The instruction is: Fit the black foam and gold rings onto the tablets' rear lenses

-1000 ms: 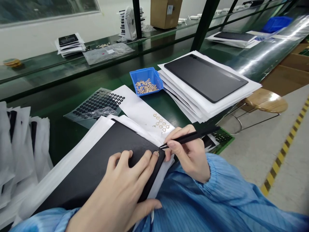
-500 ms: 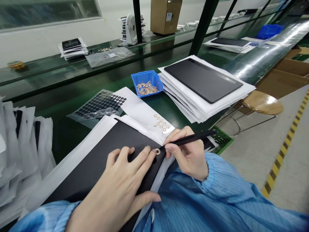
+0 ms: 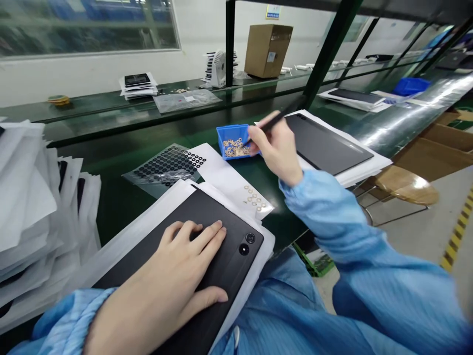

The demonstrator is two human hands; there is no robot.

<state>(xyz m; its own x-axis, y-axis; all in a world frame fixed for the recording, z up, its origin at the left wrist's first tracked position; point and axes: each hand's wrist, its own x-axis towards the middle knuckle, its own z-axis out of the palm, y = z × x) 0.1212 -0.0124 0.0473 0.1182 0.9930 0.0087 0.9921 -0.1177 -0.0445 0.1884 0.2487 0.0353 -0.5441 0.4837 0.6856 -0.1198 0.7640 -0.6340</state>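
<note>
Beside a white-wrapped stack at far left, the left hand lay with fingers outstretched on a dark tablet, which rested on white sheets. Farther right, a blue bin held pale rings; the right hand gripped black tweezers, angled down toward them.

White wall — wide window, round wooden stool.

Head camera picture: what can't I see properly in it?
In the head view:
Black tablet: part covered by the left hand, lower end cut off by the bottom edge.
Blue tray: right end hidden behind the right hand.
Black tweezers: tips too small and blurred.
Wall sign: too small to read.
</note>
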